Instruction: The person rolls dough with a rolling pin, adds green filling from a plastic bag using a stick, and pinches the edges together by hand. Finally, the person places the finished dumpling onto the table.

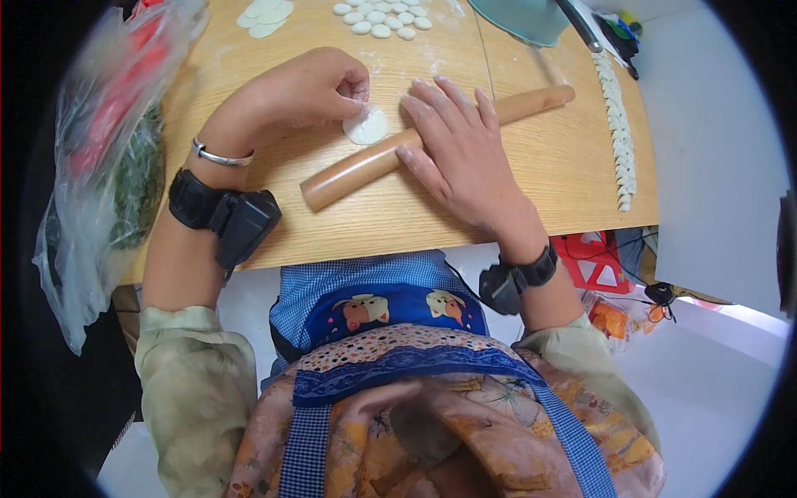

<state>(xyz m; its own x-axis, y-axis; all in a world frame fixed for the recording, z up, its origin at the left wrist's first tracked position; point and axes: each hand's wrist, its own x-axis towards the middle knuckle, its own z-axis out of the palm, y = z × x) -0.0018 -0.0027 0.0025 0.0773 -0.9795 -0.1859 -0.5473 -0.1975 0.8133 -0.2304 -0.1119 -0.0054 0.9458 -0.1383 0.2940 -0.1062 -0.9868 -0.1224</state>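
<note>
Between the closed fingertips of my left hand (332, 90) is the upper edge of a thin round dough wrapper (366, 127), which lies on the wooden table. My right hand (463, 158) rests palm down across a wooden rolling pin (357, 174), its fingers stretched out and spread over the pin. The pin lies at a slant, its left end nearer me, just below and right of the wrapper. Part of the pin is hidden under my right palm.
Small flattened dough pieces (380, 31) sit at the far side, beside a stack of rolled wrappers (267, 13). A teal bowl (519, 26) stands far right. A row of small pleated dough pieces (616, 124) lines the table's right side. Plastic bags (91, 149) cover the left edge.
</note>
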